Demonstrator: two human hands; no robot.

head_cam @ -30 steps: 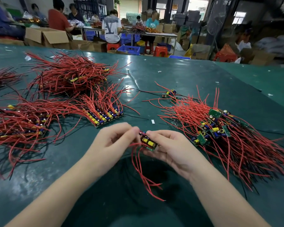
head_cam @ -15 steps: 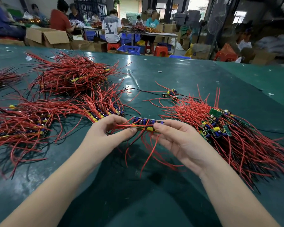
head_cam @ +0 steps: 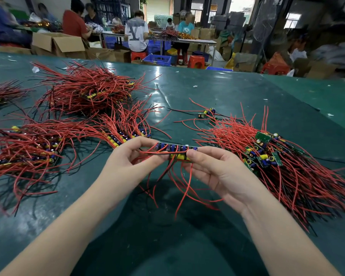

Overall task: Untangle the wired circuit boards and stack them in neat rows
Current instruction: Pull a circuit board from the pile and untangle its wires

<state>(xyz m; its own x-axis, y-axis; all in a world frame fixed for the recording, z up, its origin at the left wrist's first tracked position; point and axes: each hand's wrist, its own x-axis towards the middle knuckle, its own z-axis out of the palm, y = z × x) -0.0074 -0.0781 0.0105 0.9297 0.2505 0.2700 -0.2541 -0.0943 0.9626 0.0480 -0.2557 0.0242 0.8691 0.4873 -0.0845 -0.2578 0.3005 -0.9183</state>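
Our left hand (head_cam: pixel 126 164) and right hand (head_cam: pixel 217 174) pinched the two ends of a row of boards (head_cam: pixel 175 149) above the green counter (head_cam: pixel 217 92), red wires (head_cam: pixel 179 186) dangling beneath; a tangled heap (head_cam: pixel 271 154) lay just right.

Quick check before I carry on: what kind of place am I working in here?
Most likely an electronics assembly workshop: heaps of red-wired circuit boards on a long green table, other workers seated at benches, cardboard boxes stacked behind.
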